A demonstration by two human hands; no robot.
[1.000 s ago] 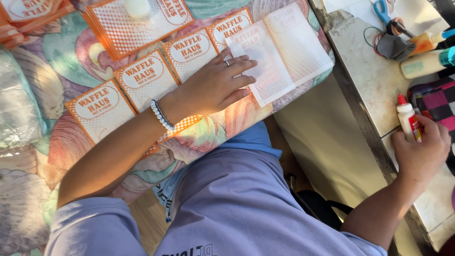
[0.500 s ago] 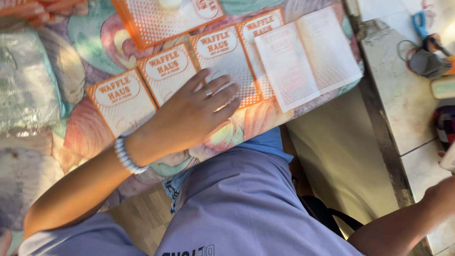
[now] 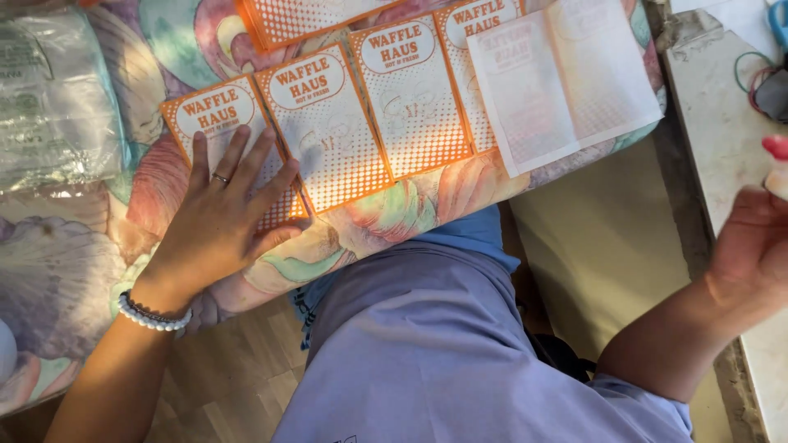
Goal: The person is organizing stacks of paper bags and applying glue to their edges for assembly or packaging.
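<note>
- Upper left of the frame: a clear plastic bag [image 3: 57, 107] lies on the floral cushion [image 3: 98, 246]. Something pale seems to be inside it, but I cannot tell what.
- Left of centre: the left hand [image 3: 217, 226] has slid leftward along the row since a moment ago. It now lies flat on the leftmost orange dotted card [image 3: 222, 148], fingers [image 3: 246, 160] spread, pinching nothing.
- I'd judge the hand is working along the row, pressing each card down in turn.
- Top centre: the remaining orange cards [image 3: 369, 107] lie edge to edge, with another card [image 3: 320, 16] above them.
- Upper right: a pale, turned-over sheet [image 3: 566, 82] overlaps the end of the row.
- Right edge: the right hand [image 3: 751, 246] has come up off the bench [image 3: 722, 139] and holds a white bottle with a red cap [image 3: 776, 164]. It is cut off by the frame, so I cannot tell how its fingers sit.
</note>
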